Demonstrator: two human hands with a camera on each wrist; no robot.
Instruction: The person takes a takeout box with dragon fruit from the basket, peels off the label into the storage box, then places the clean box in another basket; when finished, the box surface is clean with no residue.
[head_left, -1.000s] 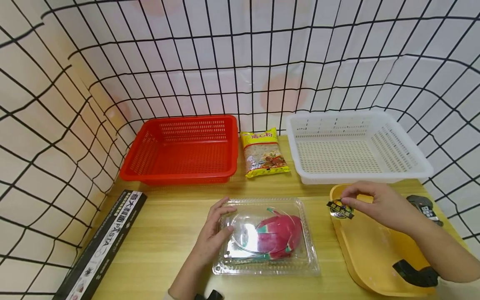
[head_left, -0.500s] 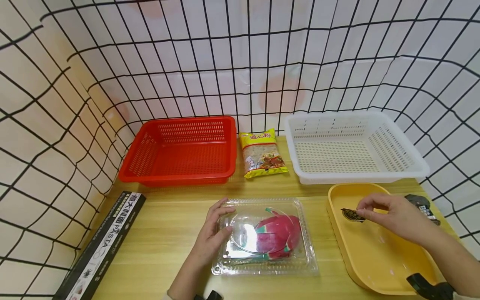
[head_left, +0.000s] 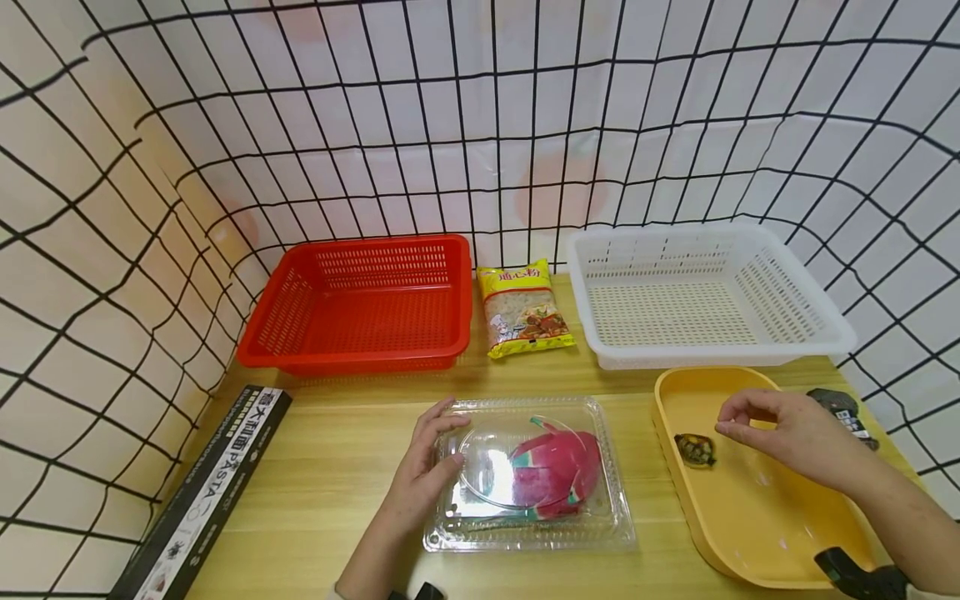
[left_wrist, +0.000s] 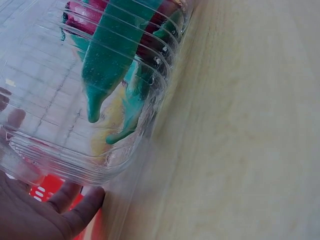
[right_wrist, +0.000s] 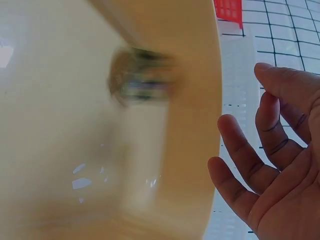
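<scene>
A clear plastic clamshell box point(head_left: 611, 533) lies on the table with a pink and green dragon fruit point(head_left: 555, 473) inside. My left hand point(head_left: 423, 471) holds the box by its left side, thumb and a finger over the lid; the left wrist view shows other fingers along the outside. Over the yellow tray point(head_left: 750, 533) hovers my right hand point(head_left: 795, 433), holding nothing, its fingers loosely bent in the right wrist view. Just left of its fingertips, a small round sticker-like label point(head_left: 695, 450) is inside the tray by the left wall; it is blurred in the right wrist view.
Behind stand a red basket point(head_left: 360, 362) and a white basket point(head_left: 720, 358), with a yellow pasta bag point(head_left: 525, 308) between them. A long black pasta box point(head_left: 202, 492) lies at left. A dark packet point(head_left: 840, 412) sits right of the tray. Black wire mesh point(head_left: 495, 137) surrounds the table.
My right hand has moved right over the yellow tray and let go of the round label, which has dropped into the tray. The left hand and the clamshell box have stayed put.
</scene>
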